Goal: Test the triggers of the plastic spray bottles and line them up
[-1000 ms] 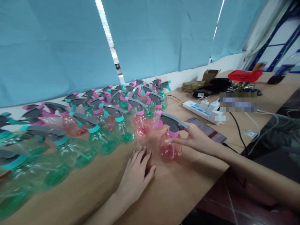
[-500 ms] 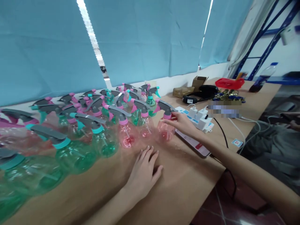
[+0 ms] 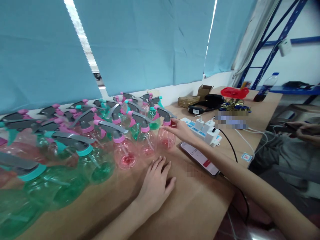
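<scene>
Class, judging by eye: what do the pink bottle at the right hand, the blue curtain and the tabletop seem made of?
Pink bottle: probably glossy plastic; it is see-through, with bright highlights.
Blue curtain: matte, likely fabric, given its soft creases.
Tabletop: dull brown, perhaps board or paper; no clear grain shows, leaving it open.

A see-through pink spray bottle (image 3: 166,138) stands upright on the counter (image 3: 195,203), just beside and to the right of a similar bottle (image 3: 147,145); its body is rounded; collar and nozzle are pink, head and lever grey; the nozzle points left, the lever right.
</scene>
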